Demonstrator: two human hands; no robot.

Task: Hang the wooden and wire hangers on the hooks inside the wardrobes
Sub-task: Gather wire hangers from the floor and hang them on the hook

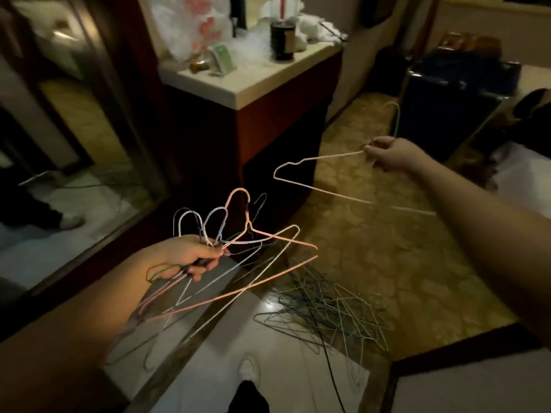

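Note:
My left hand [190, 256] grips a bunch of several wire hangers [238, 239] by their necks, pink, white, lilac and green, hooks pointing up. My right hand [390, 155] is stretched out to the right and pinches a single pale wire hanger [304, 180] at its neck, its hook rising above my fingers. A tangled pile of dark and pale wire hangers [325, 308] lies on the floor below and between my arms. No wardrobe hook is visible.
A dark wooden cabinet with a pale top [238, 84] stands ahead, cluttered with bags, a dark jar [281, 40] and small items. A mirrored door [74, 129] is on the left. A dark blue case [453, 96] stands at the right. My white shoe [249, 371] is below.

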